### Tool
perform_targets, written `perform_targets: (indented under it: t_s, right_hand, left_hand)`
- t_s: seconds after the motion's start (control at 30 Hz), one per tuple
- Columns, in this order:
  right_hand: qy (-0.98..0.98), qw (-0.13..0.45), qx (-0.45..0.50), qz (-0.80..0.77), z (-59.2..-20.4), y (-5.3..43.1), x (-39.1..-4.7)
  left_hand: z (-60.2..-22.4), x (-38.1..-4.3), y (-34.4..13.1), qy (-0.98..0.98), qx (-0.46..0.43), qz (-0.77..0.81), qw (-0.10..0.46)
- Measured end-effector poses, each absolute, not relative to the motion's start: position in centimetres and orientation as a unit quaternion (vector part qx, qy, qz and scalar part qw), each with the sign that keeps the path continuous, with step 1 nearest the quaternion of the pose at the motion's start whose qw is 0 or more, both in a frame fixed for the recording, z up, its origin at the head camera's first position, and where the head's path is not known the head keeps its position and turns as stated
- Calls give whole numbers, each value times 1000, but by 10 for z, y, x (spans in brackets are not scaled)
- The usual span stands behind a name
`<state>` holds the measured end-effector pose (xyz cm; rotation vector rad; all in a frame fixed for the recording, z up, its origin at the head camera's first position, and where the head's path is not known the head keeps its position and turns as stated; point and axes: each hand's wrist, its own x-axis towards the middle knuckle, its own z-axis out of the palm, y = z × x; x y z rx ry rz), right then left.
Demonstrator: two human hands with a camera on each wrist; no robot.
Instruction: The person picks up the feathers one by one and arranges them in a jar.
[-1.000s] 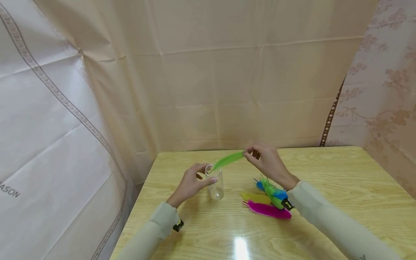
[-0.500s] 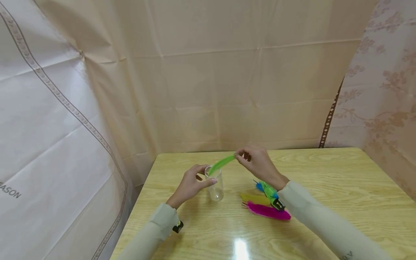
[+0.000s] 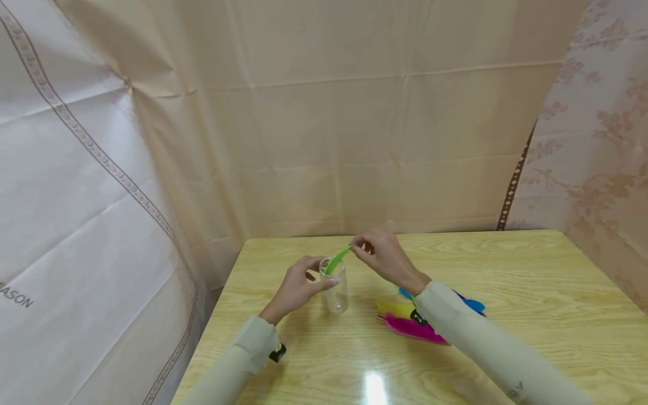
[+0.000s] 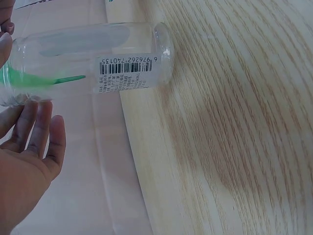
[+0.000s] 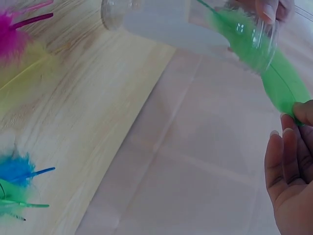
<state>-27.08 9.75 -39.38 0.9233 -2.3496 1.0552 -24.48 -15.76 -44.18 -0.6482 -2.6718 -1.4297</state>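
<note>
A clear jar (image 3: 337, 295) with a barcode label (image 4: 128, 73) stands upright on the table. My left hand (image 3: 297, 286) grips it near the rim between thumb and fingers. Pinched by its tip in my right hand (image 3: 385, 256), a green feather (image 3: 336, 263) slants down through the jar's mouth. In the left wrist view its quill (image 4: 69, 79) points down inside the jar, short of the bottom. The right wrist view shows thumb and finger holding the feather's tip (image 5: 288, 105) outside the rim, the other fingers loosely bent.
Under my right forearm lie a magenta feather (image 3: 412, 328), a yellow feather (image 3: 397, 308) and blue feathers (image 3: 473, 305), with green ones (image 5: 14, 198) partly hidden. The wooden table (image 3: 314, 360) ends at a beige cloth (image 3: 324, 140) behind.
My right hand has moved left and slightly down, pushing the green feather deeper into the jar; the feather now bends more. My left hand and the jar have stayed put.
</note>
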Motion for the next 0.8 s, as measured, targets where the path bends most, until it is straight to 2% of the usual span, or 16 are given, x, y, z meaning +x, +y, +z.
perform_targets:
  t_s: [0.8]
  right_hand:
    - [-841,193,365,350,-407,63,-275]
  left_hand:
    - [-442,-245,-158,-860,-214,-463,24]
